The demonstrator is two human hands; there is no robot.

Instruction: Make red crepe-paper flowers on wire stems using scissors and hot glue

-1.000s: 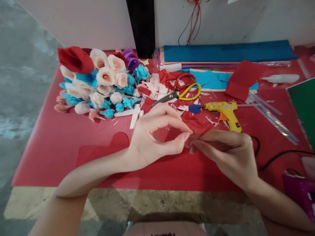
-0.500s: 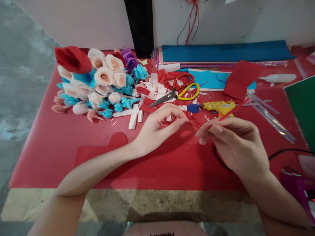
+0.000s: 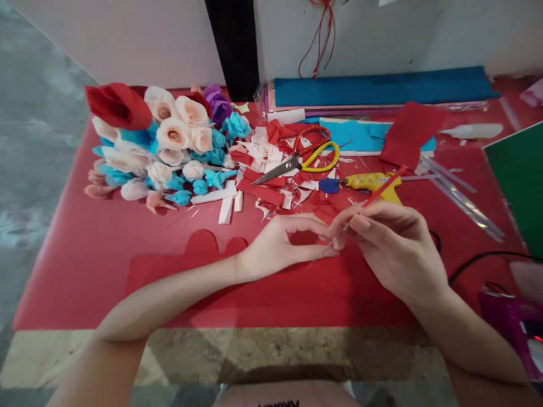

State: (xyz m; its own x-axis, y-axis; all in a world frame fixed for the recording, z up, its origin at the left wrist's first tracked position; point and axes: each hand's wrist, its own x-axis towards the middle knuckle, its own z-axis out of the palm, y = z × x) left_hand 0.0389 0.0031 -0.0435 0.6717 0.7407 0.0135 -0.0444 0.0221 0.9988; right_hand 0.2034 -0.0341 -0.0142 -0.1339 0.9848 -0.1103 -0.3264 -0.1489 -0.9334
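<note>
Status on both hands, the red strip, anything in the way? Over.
Right hand pinching thin red strip, slanted upward. Left hand close beside it, hold unclear. Scissors and yellow glue gun just beyond, seemingly out of the way.

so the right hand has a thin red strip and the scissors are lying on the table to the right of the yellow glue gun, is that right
Not quite: in the head view the scissors lie to the left of the yellow glue gun, not to its right. The right hand does have a thin red strip.
</note>
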